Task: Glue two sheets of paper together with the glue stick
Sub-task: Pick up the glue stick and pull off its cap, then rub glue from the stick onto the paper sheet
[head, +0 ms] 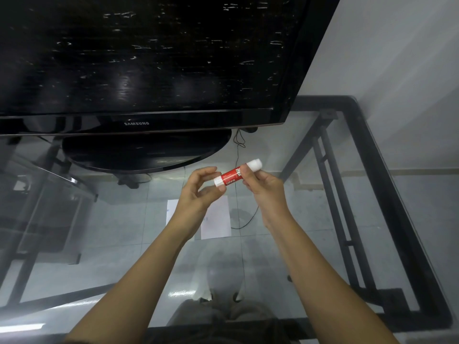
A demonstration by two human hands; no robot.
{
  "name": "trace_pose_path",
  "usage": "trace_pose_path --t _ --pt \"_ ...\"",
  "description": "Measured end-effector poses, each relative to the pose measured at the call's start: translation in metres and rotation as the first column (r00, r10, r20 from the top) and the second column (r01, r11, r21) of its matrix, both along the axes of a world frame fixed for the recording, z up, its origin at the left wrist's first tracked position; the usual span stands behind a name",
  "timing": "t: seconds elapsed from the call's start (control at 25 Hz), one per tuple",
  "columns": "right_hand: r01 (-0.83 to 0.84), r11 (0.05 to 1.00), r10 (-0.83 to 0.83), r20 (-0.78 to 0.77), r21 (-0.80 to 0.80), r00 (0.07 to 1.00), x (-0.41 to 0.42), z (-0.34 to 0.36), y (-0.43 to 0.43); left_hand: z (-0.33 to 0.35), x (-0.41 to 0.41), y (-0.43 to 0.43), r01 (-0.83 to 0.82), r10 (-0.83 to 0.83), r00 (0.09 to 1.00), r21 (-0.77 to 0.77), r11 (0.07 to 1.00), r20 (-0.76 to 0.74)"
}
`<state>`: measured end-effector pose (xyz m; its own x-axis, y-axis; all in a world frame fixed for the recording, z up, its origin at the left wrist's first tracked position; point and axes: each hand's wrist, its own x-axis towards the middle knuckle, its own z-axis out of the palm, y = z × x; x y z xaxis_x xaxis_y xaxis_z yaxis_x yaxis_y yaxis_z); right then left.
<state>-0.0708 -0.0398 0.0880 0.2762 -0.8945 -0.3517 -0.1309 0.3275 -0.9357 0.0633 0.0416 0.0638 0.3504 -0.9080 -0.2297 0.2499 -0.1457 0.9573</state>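
Note:
A red glue stick [232,177] with a white cap and a white base is held in the air above the glass table, tilted up to the right. My left hand [198,192] pinches its lower white end with thumb and fingers. Near the capped upper end, my right hand [263,187] grips the red body. Two white sheets of paper [216,220] lie flat on the glass under my hands. My left forearm hides part of the sheets, so I cannot tell where they overlap.
A large black television [139,70] on an oval stand [146,152] fills the back of the glass table [310,194]. The black frame [387,194] runs along the right edge. A thin cable [238,155] trails behind the stand. A grey wall rises at the right.

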Motion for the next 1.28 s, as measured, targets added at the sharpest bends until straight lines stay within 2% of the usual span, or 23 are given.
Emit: trace_pose_path --t 0.08,0.24,0.4,0.52,0.56,0.6,0.64,0.72,0.8,0.88,0.96,1.12,1.2,1.28 --pt "0.002 1.0 -0.002 -0.007 -0.002 1.0 0.001 0.0 0.0 0.001 -0.001 -0.001 0.003 -0.002 1.0 0.035 0.999 -0.015" --pt "-0.036 0.999 0.036 0.008 -0.01 0.999 0.001 0.001 0.0 0.0 0.001 0.001 0.008 -0.002 0.992 -0.05 0.999 0.126" --pt "-0.082 0.996 0.082 -0.025 -0.022 0.996 0.003 -0.003 0.0 -0.007 0.006 0.004 0.003 0.002 0.995 -0.046 0.999 0.097" --pt "-0.247 0.966 0.244 -0.04 -0.076 0.969 0.003 -0.015 -0.003 -0.011 0.011 0.006 -0.055 0.057 0.998 -0.042 0.998 0.038" --pt "-0.318 0.943 0.307 -0.109 -0.103 0.946 0.002 -0.023 -0.004 -0.013 0.014 0.008 -0.093 0.093 0.995 -0.032 0.995 0.017" --pt "-0.396 0.907 0.358 -0.238 -0.141 0.903 0.001 -0.032 -0.004 -0.013 0.016 0.009 -0.125 0.125 0.992 -0.02 0.992 -0.001" --pt "-0.499 0.848 0.4 -0.403 -0.178 0.824 -0.001 -0.043 -0.004 -0.013 0.019 0.01 -0.147 0.147 0.989 -0.011 0.989 -0.01" --pt "-0.733 0.659 0.442 -0.701 -0.17 0.56 -0.005 -0.066 0.001 -0.013 0.022 0.012 -0.163 0.163 0.986 0.0 0.987 -0.018" --pt "-0.878 0.473 0.433 -0.847 -0.077 0.308 -0.008 -0.087 0.009 -0.011 0.025 0.012 -0.166 0.166 0.986 0.004 0.986 -0.029" --pt "-0.931 0.365 0.395 -0.901 -0.024 0.178 -0.011 -0.1 0.014 -0.008 0.027 0.013 -0.178 0.179 0.983 0.01 0.984 -0.036" --pt "-0.941 0.337 0.363 -0.922 -0.007 0.136 -0.016 -0.105 0.015 -0.007 0.028 0.015 -0.191 0.192 0.981 0.021 0.981 -0.033" --pt "-0.94 0.341 0.363 -0.925 0.016 0.115 -0.047 -0.107 0.025 -0.014 0.032 0.025 -0.195 0.197 0.98 0.046 0.98 -0.029" --pt "-0.93 0.368 0.397 -0.907 0.018 0.14 -0.061 -0.107 0.034 -0.023 0.034 0.033 -0.178 0.183 0.98 0.076 0.981 -0.077" --pt "-0.906 0.423 0.439 -0.874 -0.004 0.208 -0.067 -0.106 0.038 -0.032 0.033 0.04 -0.178 0.196 0.955 0.1 0.979 -0.222"
